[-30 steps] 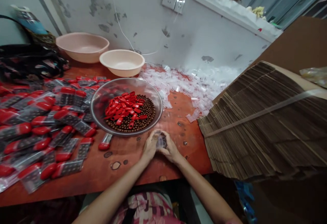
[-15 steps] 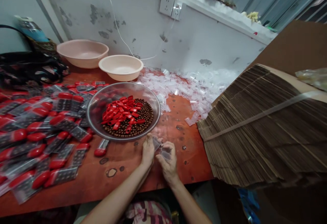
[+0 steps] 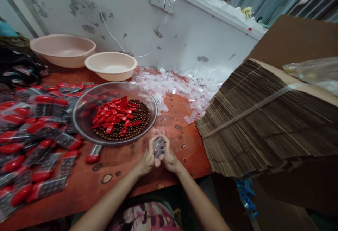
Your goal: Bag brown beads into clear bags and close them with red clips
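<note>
Clear plastic bag [image 3: 158, 147], small and holding something dark that is too blurred to identify, is pinched upright between the left hand [image 3: 145, 161] and the right hand [image 3: 170, 161]. Both grips are closed on it, with the fingers curled in around its sides, and the bag sits just above the orange-red surface [image 3: 79, 185], close to the front of a steel bowl [image 3: 79, 118]. In the bowl, a cluster of red plastic pieces [image 3: 113, 115] lies on a bed of brown beads [image 3: 138, 116]. To the left, many clear packets with red parts and dark strips [image 3: 47, 132] lie overlapping, and one loose red-ended piece [image 3: 92, 157] rests near the hands. Beyond the bowl are two pale pink basins [image 3: 62, 50] [image 3: 111, 65] and a heap of small clear bags [image 3: 171, 90], while a stack of flattened cardboard [image 3: 264, 125] rises to the right. A thin bag like this seems best handled with a light, even pinch from both sides, its mouth held upward and its contents settled low. Working in the open patch in front of the bowl keeps it clear of the rim and the loose piece.
</note>
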Available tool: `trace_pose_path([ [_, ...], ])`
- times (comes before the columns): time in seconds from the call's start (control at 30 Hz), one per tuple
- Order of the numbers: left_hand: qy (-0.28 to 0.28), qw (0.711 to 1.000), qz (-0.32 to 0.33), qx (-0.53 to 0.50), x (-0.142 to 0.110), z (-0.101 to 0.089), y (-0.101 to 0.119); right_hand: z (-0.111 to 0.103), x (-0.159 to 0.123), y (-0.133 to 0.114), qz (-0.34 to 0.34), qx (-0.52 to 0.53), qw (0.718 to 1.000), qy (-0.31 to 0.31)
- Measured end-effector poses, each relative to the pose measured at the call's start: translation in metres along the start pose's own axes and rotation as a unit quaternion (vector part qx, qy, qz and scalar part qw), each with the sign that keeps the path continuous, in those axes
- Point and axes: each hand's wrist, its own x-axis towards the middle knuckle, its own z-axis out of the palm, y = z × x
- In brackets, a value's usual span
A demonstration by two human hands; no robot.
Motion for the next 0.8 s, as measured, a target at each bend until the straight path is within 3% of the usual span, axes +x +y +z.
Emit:
trace_pose_path([
  [0.17, -0.055, 0.991, 0.045, 0.112, 0.001, -0.014, 0.006, -0.006, -0.009, -0.003, 0.022, -0.042, 0.996, -0.073],
  [0.33, -0.008, 0.974, 0.073, 0.216, -0.003, -0.013, -0.001, -0.006, -0.01, 0.003, -0.023, -0.17, 0.984, -0.054],
  [0.43, 0.011, 0.947, 0.087, 0.31, -0.005, -0.01, -0.011, -0.007, -0.008, 0.008, -0.055, -0.208, 0.974, -0.069],
  [0.57, -0.027, 0.895, 0.097, 0.435, -0.004, -0.012, -0.018, -0.009, -0.007, 0.008, -0.046, -0.214, 0.969, -0.117],
  [0.8, -0.059, 0.847, 0.088, 0.521, -0.005, -0.016, -0.015, -0.025, -0.003, -0.003, -0.018, -0.253, 0.95, -0.18],
])
